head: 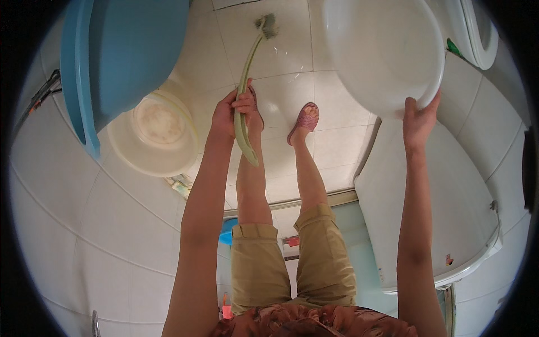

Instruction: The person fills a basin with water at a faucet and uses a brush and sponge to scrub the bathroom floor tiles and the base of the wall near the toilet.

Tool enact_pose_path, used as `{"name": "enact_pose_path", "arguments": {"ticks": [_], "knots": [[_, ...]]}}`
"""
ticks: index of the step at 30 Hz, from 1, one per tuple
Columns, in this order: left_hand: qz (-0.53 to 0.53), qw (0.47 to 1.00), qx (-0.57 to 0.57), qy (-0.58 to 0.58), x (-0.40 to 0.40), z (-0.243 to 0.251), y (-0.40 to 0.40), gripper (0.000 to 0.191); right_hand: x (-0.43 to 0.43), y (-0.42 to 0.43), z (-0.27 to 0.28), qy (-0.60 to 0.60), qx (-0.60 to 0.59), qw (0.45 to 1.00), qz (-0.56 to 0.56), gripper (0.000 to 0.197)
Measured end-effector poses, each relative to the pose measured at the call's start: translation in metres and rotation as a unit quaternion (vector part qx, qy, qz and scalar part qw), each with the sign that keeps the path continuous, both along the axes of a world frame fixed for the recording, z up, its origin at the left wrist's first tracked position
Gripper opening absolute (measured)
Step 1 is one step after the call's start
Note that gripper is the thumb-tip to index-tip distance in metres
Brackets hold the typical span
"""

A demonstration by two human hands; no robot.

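Observation:
My left hand (239,108) is wrapped around the handle of a pale green brush (248,76), whose long, curved handle ends near my shin. Its dark bristled head lies at the tiled floor, though whether it is a brush or covers a drain cannot be told. My right hand (421,120) grips the lower rim of a large white plastic basin (383,50), tilted up at the upper right. The thumb and fingers are on either side of that rim.
At the upper left stands a big blue plastic tub (134,54), with a cream basin (158,122) beneath it. A white appliance (425,202) stands at right, below a toilet seat (480,33). My feet in pink slippers (306,120) are on wet floor tiles (278,97).

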State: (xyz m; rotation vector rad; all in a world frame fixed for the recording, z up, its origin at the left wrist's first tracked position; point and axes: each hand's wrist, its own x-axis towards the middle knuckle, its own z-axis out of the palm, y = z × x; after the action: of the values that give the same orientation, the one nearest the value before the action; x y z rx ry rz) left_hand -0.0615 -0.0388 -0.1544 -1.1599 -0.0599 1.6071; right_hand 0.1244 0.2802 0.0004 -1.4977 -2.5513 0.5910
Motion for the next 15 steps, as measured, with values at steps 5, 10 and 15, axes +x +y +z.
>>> {"name": "enact_pose_path", "arguments": {"ticks": [5, 10, 15], "knots": [[-0.067, 0.970, -0.207, 0.106, 0.006, -0.003, -0.048, 0.032, 0.047, -0.010, -0.029, 0.006, -0.108, 0.989, -0.105, 0.065], [-0.211, 0.829, -0.423, 0.299, 0.014, 0.018, -0.043, 0.035, 0.070, -0.038, -0.043, 0.040, -0.230, 0.933, -0.273, 0.055], [-0.291, 0.717, -0.485, 0.407, 0.011, 0.011, -0.053, 0.040, 0.085, -0.055, -0.048, 0.074, -0.305, 0.896, -0.314, 0.058]]}}
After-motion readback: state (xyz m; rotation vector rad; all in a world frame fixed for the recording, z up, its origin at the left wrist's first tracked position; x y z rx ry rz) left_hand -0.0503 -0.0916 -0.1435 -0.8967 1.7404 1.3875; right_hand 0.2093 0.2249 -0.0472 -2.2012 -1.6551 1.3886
